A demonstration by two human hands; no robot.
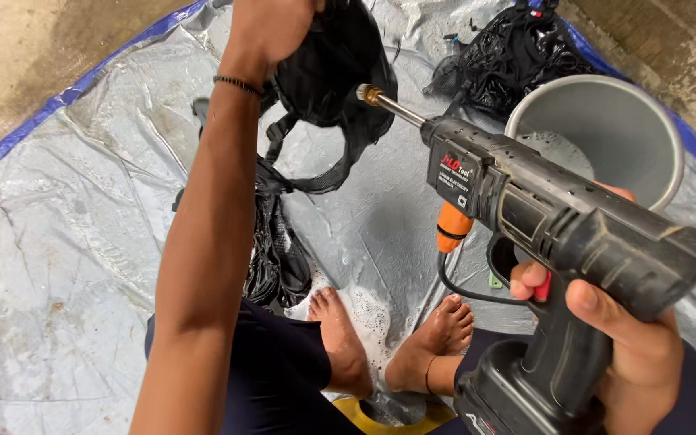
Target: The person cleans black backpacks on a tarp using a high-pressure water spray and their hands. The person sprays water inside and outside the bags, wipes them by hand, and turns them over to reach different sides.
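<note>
Beneath both hands I see a wet grey tarpaulin (58,242) with a blue edge. Just beyond my right hand (638,354) stands a grey metal bucket (606,129), and farther off lies a heap of black straps (509,56). My left hand (271,28) grips a black bag (336,68) from above, holding it up, though the fingers seem partly cut off by the frame. The right hand is clenched around a black cordless spray gun (541,217), brass nozzle (372,95) touching the bag.
</note>
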